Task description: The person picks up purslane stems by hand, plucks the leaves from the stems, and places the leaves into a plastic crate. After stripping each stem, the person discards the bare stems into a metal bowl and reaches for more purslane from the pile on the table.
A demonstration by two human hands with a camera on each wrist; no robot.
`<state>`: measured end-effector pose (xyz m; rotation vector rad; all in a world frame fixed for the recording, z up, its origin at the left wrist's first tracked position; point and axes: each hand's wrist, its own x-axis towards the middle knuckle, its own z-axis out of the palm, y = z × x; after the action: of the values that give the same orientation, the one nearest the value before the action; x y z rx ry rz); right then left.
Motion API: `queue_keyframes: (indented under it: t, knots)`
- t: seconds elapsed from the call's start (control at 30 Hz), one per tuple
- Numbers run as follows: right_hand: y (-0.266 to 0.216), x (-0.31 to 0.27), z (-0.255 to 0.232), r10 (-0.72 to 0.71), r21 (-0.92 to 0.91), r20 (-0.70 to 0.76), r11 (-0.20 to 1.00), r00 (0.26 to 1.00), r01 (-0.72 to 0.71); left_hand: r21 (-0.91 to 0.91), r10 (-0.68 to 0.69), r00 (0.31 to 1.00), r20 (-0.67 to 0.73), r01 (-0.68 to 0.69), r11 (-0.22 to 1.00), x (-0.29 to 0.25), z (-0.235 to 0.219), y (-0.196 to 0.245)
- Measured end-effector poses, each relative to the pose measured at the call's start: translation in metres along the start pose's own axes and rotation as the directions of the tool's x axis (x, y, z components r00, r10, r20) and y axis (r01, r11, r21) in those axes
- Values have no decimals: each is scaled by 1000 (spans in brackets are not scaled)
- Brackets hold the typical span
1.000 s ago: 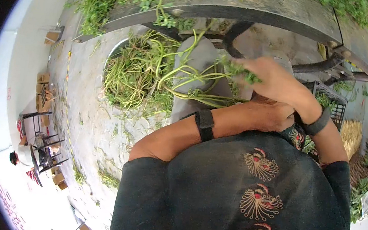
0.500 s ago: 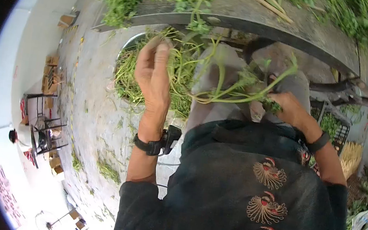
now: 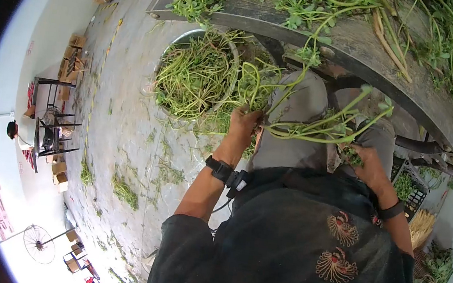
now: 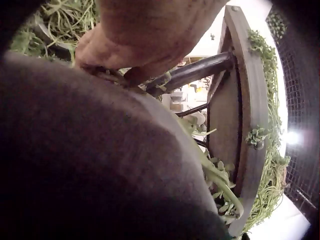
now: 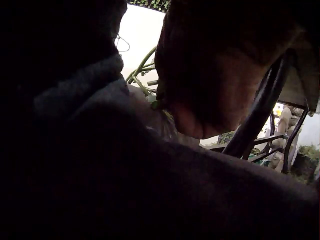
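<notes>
Over the lap in the head view, the left hand (image 3: 244,125) pinches the lower end of long green stems (image 3: 318,134) that reach across the thighs. The right hand (image 3: 369,163) has its fingers curled round a small leafy bunch (image 3: 352,156) above the other thigh. In the left wrist view, the left hand's fingers (image 4: 107,62) close on stems beside the trouser leg. The right wrist view is dark; the right hand (image 5: 215,95) shows with a bit of green at its fingertips.
A round basin (image 3: 164,57) heaped with stems stands on the floor at the left. The wooden table (image 3: 363,40) bears piles of greens across the front. A black crate (image 3: 413,199) and a straw bundle (image 3: 421,226) are at the right. Cut greens litter the floor (image 3: 126,129).
The left hand, raised and holding nothing half a second ago, has come down and taken hold of the stems. The right hand stays low with its bunch. The view has shifted left.
</notes>
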<state>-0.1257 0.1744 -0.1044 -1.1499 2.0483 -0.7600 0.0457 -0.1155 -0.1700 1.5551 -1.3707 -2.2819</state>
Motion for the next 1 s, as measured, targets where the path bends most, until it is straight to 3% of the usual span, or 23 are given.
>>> queue_keyframes:
  t: [0.07, 0.1, 0.13, 0.17, 0.23, 0.33, 0.37, 0.4, 0.43, 0.5, 0.53, 0.57, 0.6, 0.63, 0.67, 0.7, 0.73, 0.77, 0.8, 0.83, 0.87, 0.93, 1.0]
  knots:
    - [5, 0, 1, -2, -26, -3, 1000, 1000, 2, -238, 97, 983, -154, -132, 962, 7, 3, -13]
    - [10, 0, 3, 3, -20, -17, 1000, 1000, -3, -243, 92, 985, -149, -127, 962, 11, 0, -12]
    - [15, -1, 6, 8, -15, -30, 1000, 1000, -8, -198, 245, 953, -177, -279, 940, 16, -9, -6]
    - [24, -2, 10, 14, -20, -25, 1000, 1000, -14, -150, 392, 898, -201, -424, 893, 21, -19, -1]
    - [39, -2, 17, -109, -141, -121, 986, 987, 92, -104, 433, 774, -461, -532, 840, 24, -29, 29]
    - [17, 3, 8, -54, 30, -118, 998, 992, 58, -54, 557, 652, -515, -673, 738, 27, -69, 88]
    - [15, 3, 8, -31, 28, -115, 999, 993, 35, -22, 668, 549, -502, -780, 625, 50, -101, 99]
    - [13, 5, 8, -46, 18, -149, 999, 988, 49, -3, 701, 560, -441, -782, 623, 42, -116, 126]
    - [12, 5, 9, -66, 6, -182, 998, 981, 68, 79, 705, 495, -508, -788, 610, 58, -144, 146]
    - [14, 1, 13, -63, 38, -212, 997, 975, 73, 660, 836, 295, -464, -514, 548, 93, -215, 174]
    - [16, 3, 13, -76, 70, -253, 993, 965, 96, 655, 835, 293, -465, -521, 548, 94, -215, 175]
    - [17, 3, 12, -78, 65, -257, 993, 963, 98, 863, 903, 65, -425, -271, 426, 92, -217, 176]
    - [18, 1, 13, 92, 193, -219, 980, 971, -49, 950, 945, -133, -298, 49, 307, 88, -221, 174]
    - [16, 1, 13, 256, 311, -154, 929, 954, -199, 962, 963, -25, -270, 42, 271, 81, -216, 167]
    - [15, 0, 9, 257, 310, -147, 929, 955, -202, 961, 962, -21, -273, 48, 273, 75, -209, 156]
    - [6, 1, 0, 386, 590, 17, 741, 922, -321, 925, 919, 206, -335, -114, 362, 77, -207, 140]
    - [-1, 1, -4, 452, 785, 204, 455, 869, -421, 847, 839, 430, -335, -253, 468, 79, -200, 125]
    - [-8, -1, -2, 464, 791, 179, 457, 867, -407, 776, 836, 456, -305, -390, 496, 80, -188, 99]
    - [-17, -2, -4, 519, 835, 219, 339, 826, -434, 672, 844, 471, -256, -541, 506, 78, -167, 81]
    - [-23, -3, -11, 566, 872, 254, 217, 784, -439, 572, 735, 622, -271, -511, 642, 68, -145, 73]
    - [-25, -3, -15, 592, 888, 201, 226, 780, -400, 479, 595, 762, -254, -436, 762, 60, -127, 65]
    - [-22, -4, -12, 475, 882, 241, 256, 846, -395, 400, 599, 780, -180, -498, 769, 53, -96, 57]
    - [-6, -7, -10, 460, 907, 196, 252, 866, -338, 343, 575, 808, -130, -507, 790, 44, -78, 58]
